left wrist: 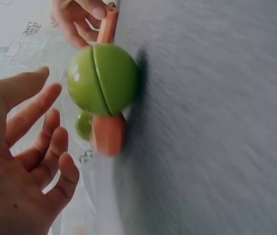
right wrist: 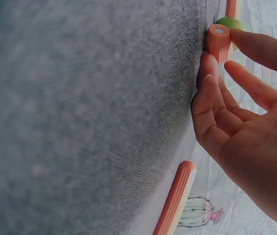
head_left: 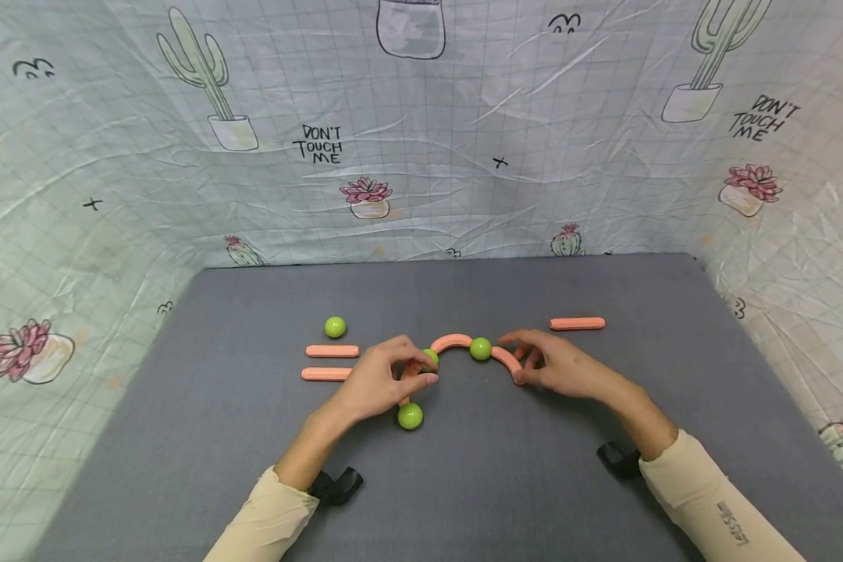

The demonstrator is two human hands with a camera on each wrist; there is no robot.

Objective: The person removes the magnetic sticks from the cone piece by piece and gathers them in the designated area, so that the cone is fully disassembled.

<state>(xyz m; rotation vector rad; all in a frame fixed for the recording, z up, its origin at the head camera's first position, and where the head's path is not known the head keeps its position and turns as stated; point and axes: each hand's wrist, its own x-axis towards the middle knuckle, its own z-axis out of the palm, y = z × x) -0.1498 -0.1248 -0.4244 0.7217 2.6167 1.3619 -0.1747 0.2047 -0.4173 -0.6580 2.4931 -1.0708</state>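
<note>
The chain, orange rods and green balls laid in an arch on the grey table, spreads to both sides of its middle ball. Just right of the middle ball, the right hand pinches the free end of the right rod between thumb and a fingertip; that curved rod's other end touches the ball. Left of the middle ball, the left hand hovers over the chain, thumb and fingers apart and loosely bent, gripping nothing.

Another curved piece, the top rod, links the middle ball to the upper ball on its left, which the left fingers partly cover. The left rod is mostly hidden by that hand from above. The end ball lies left of the middle ball and nearer the person.

Well left of the middle ball are two straight rods and, slightly beyond them, a loose ball. Right of it and a bit farther back lies a lone rod. Behind the middle ball, past the table's far edge, hangs a cactus-print cloth.
</note>
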